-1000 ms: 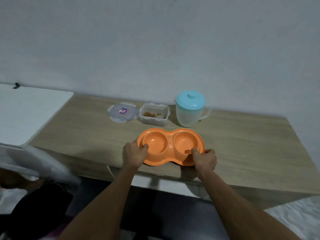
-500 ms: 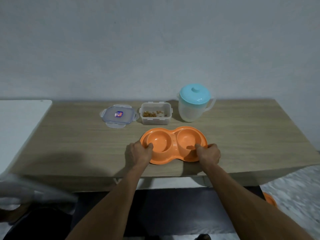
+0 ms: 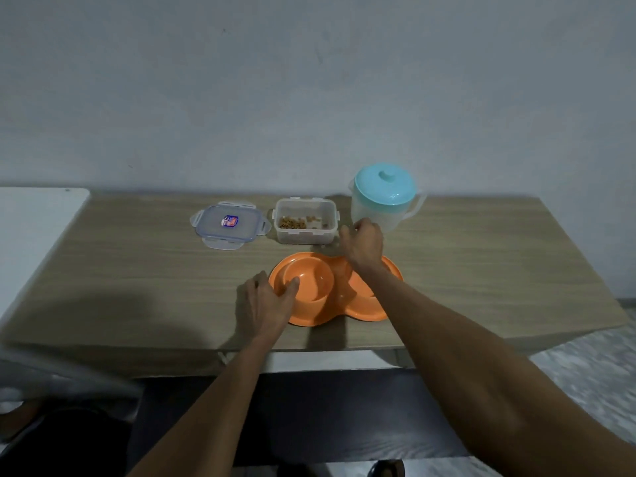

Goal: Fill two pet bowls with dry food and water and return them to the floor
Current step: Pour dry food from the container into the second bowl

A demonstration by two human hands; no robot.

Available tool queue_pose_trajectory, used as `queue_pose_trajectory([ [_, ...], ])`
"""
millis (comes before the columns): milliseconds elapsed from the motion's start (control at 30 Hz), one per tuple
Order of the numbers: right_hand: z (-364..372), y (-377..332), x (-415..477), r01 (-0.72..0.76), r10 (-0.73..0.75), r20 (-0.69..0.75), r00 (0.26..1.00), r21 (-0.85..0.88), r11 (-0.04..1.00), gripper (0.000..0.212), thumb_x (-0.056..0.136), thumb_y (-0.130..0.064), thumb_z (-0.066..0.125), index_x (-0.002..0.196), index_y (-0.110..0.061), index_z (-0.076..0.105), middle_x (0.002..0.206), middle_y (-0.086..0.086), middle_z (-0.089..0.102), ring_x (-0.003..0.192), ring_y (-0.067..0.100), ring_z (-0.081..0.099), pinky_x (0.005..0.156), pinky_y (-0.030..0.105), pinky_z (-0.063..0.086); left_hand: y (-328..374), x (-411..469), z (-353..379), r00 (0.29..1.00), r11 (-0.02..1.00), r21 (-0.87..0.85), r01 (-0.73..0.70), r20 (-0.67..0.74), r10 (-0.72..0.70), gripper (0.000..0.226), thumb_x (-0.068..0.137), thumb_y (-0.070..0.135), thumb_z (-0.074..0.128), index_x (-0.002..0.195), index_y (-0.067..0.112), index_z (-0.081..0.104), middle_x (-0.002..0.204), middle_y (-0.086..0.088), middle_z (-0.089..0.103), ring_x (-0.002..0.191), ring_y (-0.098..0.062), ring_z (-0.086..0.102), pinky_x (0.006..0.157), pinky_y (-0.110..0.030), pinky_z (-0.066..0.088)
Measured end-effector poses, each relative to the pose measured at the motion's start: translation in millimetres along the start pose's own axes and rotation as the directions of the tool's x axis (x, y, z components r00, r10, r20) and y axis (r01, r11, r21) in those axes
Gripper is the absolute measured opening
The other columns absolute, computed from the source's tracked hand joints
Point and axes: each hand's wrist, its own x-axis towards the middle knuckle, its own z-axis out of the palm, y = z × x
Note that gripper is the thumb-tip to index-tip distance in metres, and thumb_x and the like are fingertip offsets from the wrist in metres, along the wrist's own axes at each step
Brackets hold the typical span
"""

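**Hands split up: one pins the feeder, one goes for the supplies**

Left hand [image 3: 265, 301] is down on the near-left rim of the orange double pet bowl [image 3: 358, 313]. The thumb is hooked over the edge into the left basin and the fingers sit outside it, so that's a pinch on the rim. My read is that it's there to stop the light plastic dish skating about on the wooden table [image 3: 481, 270].

Across goes the right hand [image 3: 363, 244]! The forearm stretches low over the right basin, wrist bent, palm down, fingers loosely curled. The hand hangs in the gap between the open food container [image 3: 305, 232] and the water pitcher [image 3: 385, 197]. It's gripping nothing that I can see, and I can't tell whether a fingertip is touching either one. So the hands are well apart, one working and one anchoring.

Both basins look dry and bare, so by my judgement filling hasn't begun. The dish sits near the table's front edge, with the supplies lined up just behind it within easy reach. A small heap of kibble [image 3: 292, 222] lies at the bottom of the container. Its clip lid [image 3: 230, 223] is parked flat to the left, out of the way. The pitcher has its turquoise cap on.
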Motion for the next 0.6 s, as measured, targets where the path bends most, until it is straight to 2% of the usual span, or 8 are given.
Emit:
queue_pose_trajectory([
  [67,17.9,-9.7,16.2,-0.076,0.076,0.057,0.995,0.0,0.997,0.038,0.095,-0.032,0.058,0.115,0.001,0.06,0.115,0.019,0.065,0.104,0.033,0.061,0.081,0.037,0.048,-6.0,0.2,0.3,0.992,0.991,0.053,-0.126,0.021,0.125,0.084,0.083,0.062,0.058,0.149,0.016,0.032,0.149,-0.011,0.035,0.137,-0.028,0.035,0.106,-0.044,0.036],
  [133,30.4,-15.1,27.1,-0.162,0.161,0.115,0.98,0.0,0.987,0.042,0.096,-0.033,0.058,0.116,0.004,0.061,0.116,0.022,0.066,0.109,0.036,0.062,0.082,0.037,0.048,-13.8,2.6,0.7,0.969,0.961,0.124,-0.247,0.058,0.242,0.091,0.076,0.069,0.06,0.149,0.022,0.03,0.15,-0.005,0.036,0.138,-0.026,0.034,0.11,-0.045,0.034],
  [233,39.9,-20.0,35.9,-0.269,0.258,0.161,0.953,0.05,0.962,0.045,0.094,-0.03,0.062,0.122,0.005,0.061,0.12,0.021,0.066,0.113,0.035,0.062,0.087,0.037,0.05,-23.2,4.8,2.4,0.941,0.928,0.171,-0.33,0.136,0.31,0.099,0.071,0.065,0.067,0.15,0.024,0.025,0.152,-0.002,0.033,0.14,-0.024,0.031,0.112,-0.04,0.03],
  [333,42.7,-21.1,38.7,-0.343,0.317,0.184,0.93,0.135,0.93,0.045,0.09,-0.026,0.066,0.123,0.005,0.061,0.12,0.02,0.067,0.108,0.035,0.065,0.09,0.04,0.056,-28.8,5.6,4.0,0.925,0.908,0.193,-0.373,0.156,0.347,0.102,0.07,0.061,0.071,0.151,0.024,0.022,0.151,-0.002,0.035,0.139,-0.024,0.032,0.111,-0.036,0.029],
  [500,33.2,-22.0,30.0,-0.348,0.277,0.264,0.924,0.276,0.896,0.05,0.092,-0.027,0.063,0.132,0.001,0.051,0.118,0.014,0.062,0.1,0.031,0.064,0.086,0.046,0.059,-31.4,5.2,7.0,0.933,0.925,0.164,-0.343,0.174,0.315,0.107,0.069,0.061,0.073,0.152,0.023,0.019,0.153,-0.003,0.035,0.14,-0.025,0.033,0.111,-0.038,0.032],
  [533,30.1,-20.6,28.7,-0.328,0.258,0.256,0.932,0.286,0.9,0.047,0.092,-0.028,0.061,0.129,-0.001,0.053,0.117,0.014,0.063,0.101,0.031,0.064,0.087,0.047,0.058,-30.6,4.5,7.0,0.934,0.923,0.18,-0.34,0.175,0.31,0.109,0.068,0.062,0.074,0.153,0.023,0.018,0.154,-0.003,0.033,0.141,-0.025,0.032,0.111,-0.039,0.031],
  [600,20.6,-18.5,24.8,-0.255,0.195,0.223,0.955,0.284,0.924,0.03,0.091,-0.03,0.06,0.109,-0.007,0.062,0.106,0.013,0.067,0.099,0.03,0.065,0.088,0.047,0.057,-30.5,2.6,6.7,0.934,0.907,0.237,-0.347,0.177,0.311,0.112,0.068,0.061,0.075,0.154,0.021,0.015,0.157,-0.004,0.027,0.143,-0.025,0.029,0.112,-0.04,0.031],
])
